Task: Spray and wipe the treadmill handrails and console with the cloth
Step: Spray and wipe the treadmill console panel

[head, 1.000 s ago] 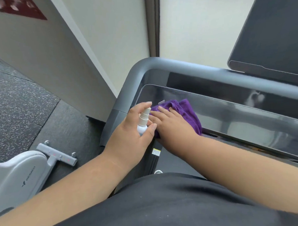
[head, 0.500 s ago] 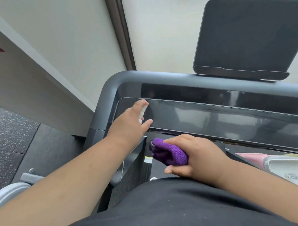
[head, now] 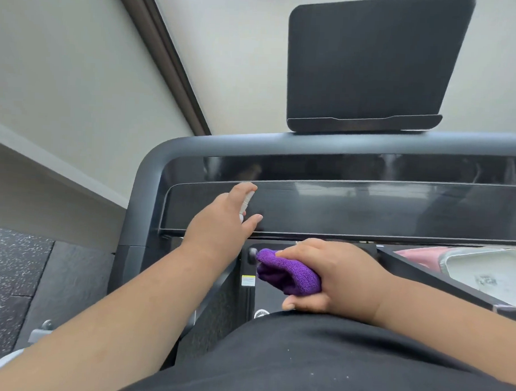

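Head view: left hand (head: 220,223) holds a small white spray bottle (head: 246,202), mostly hidden behind the fingers, index finger on top of the nozzle, held up against the left end of the glossy dark console panel (head: 368,210). Right hand (head: 339,278) grips a bunched purple cloth (head: 286,273), below the console's lower edge, apart from the panel. Grey handrail (head: 150,184) curves around the console's left corner and runs across its top edge. Dark tablet holder (head: 369,61) stands above the rail. White tray (head: 489,276) and something pink (head: 413,255) sit at the right edge, under the console. Speckled floor (head: 5,273) lower left
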`<move>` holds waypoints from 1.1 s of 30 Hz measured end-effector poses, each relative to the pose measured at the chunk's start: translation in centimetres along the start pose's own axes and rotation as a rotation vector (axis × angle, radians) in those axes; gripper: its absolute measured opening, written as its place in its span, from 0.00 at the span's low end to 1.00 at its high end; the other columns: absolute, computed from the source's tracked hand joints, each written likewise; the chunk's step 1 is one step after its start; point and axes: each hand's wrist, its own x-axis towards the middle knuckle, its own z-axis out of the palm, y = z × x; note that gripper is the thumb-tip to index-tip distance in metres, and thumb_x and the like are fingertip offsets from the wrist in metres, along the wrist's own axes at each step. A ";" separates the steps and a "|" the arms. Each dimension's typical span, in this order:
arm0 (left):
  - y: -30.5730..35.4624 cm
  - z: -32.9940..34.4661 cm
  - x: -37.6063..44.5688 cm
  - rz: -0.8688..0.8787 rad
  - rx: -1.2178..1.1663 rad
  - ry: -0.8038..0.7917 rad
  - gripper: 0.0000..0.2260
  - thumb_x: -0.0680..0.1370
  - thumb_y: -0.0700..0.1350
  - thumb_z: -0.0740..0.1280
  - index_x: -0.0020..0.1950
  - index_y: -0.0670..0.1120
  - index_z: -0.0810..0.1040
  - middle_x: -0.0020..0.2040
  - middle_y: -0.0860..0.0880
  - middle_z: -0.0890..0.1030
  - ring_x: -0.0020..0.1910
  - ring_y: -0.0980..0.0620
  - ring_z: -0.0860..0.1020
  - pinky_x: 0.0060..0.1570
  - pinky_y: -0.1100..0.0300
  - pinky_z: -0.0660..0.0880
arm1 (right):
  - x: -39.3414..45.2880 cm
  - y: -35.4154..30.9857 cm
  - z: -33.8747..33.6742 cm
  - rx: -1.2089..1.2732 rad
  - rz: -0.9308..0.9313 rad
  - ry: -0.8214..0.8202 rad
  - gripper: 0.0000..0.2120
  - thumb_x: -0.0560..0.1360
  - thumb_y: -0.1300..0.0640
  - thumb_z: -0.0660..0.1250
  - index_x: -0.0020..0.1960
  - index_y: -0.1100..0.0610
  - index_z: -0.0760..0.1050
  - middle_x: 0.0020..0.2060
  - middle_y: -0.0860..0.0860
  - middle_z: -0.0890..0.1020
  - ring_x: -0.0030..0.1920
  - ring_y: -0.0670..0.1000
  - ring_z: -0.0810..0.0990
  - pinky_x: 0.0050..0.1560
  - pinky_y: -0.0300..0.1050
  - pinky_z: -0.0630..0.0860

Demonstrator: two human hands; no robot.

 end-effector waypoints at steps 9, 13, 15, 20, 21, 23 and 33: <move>9.4 4.1 2.4 0.110 0.081 -0.120 0.21 0.77 0.60 0.68 0.64 0.65 0.61 0.47 0.56 0.74 0.42 0.51 0.74 0.43 0.59 0.68 | -5.5 4.1 -2.8 0.089 0.036 0.102 0.32 0.67 0.32 0.69 0.66 0.46 0.76 0.54 0.43 0.82 0.56 0.42 0.77 0.54 0.40 0.76; 12.7 5.5 2.4 0.183 0.129 -0.080 0.23 0.76 0.61 0.68 0.66 0.66 0.59 0.50 0.55 0.76 0.42 0.51 0.76 0.42 0.60 0.69 | -8.2 5.9 -4.2 0.171 0.039 0.083 0.30 0.68 0.34 0.70 0.67 0.41 0.71 0.55 0.40 0.81 0.56 0.41 0.77 0.54 0.44 0.77; 14.9 6.2 2.4 0.231 0.135 -0.075 0.23 0.77 0.61 0.68 0.66 0.66 0.58 0.51 0.54 0.77 0.44 0.51 0.78 0.43 0.59 0.73 | -9.5 6.9 -5.0 0.188 0.047 0.047 0.29 0.69 0.35 0.70 0.67 0.42 0.72 0.56 0.40 0.81 0.56 0.42 0.76 0.55 0.45 0.76; 22.2 9.3 3.5 0.353 0.135 -0.126 0.23 0.77 0.58 0.68 0.65 0.64 0.59 0.48 0.53 0.75 0.45 0.47 0.80 0.45 0.53 0.78 | -13.5 9.4 -7.0 0.201 0.075 0.027 0.28 0.70 0.40 0.73 0.68 0.46 0.75 0.56 0.43 0.82 0.57 0.46 0.77 0.57 0.50 0.75; 23.6 10.0 3.8 0.366 0.141 -0.147 0.23 0.77 0.57 0.68 0.65 0.64 0.59 0.48 0.52 0.75 0.45 0.47 0.80 0.44 0.54 0.77 | -14.3 9.9 -7.4 0.207 0.088 0.037 0.28 0.70 0.40 0.73 0.67 0.46 0.75 0.56 0.43 0.81 0.57 0.46 0.77 0.57 0.51 0.75; 26.1 11.5 4.4 0.389 0.161 -0.179 0.22 0.77 0.56 0.69 0.65 0.64 0.60 0.50 0.51 0.77 0.46 0.47 0.80 0.44 0.54 0.76 | -16.1 10.9 -8.1 0.228 0.109 0.072 0.28 0.70 0.39 0.72 0.67 0.46 0.75 0.56 0.43 0.81 0.57 0.45 0.77 0.58 0.50 0.75; 29.9 13.5 4.2 0.327 0.115 -0.175 0.23 0.77 0.58 0.69 0.65 0.66 0.60 0.53 0.52 0.78 0.48 0.47 0.80 0.47 0.55 0.75 | -21.5 15.2 -9.1 0.305 0.191 0.310 0.28 0.69 0.35 0.70 0.67 0.40 0.73 0.57 0.34 0.78 0.59 0.35 0.74 0.60 0.34 0.69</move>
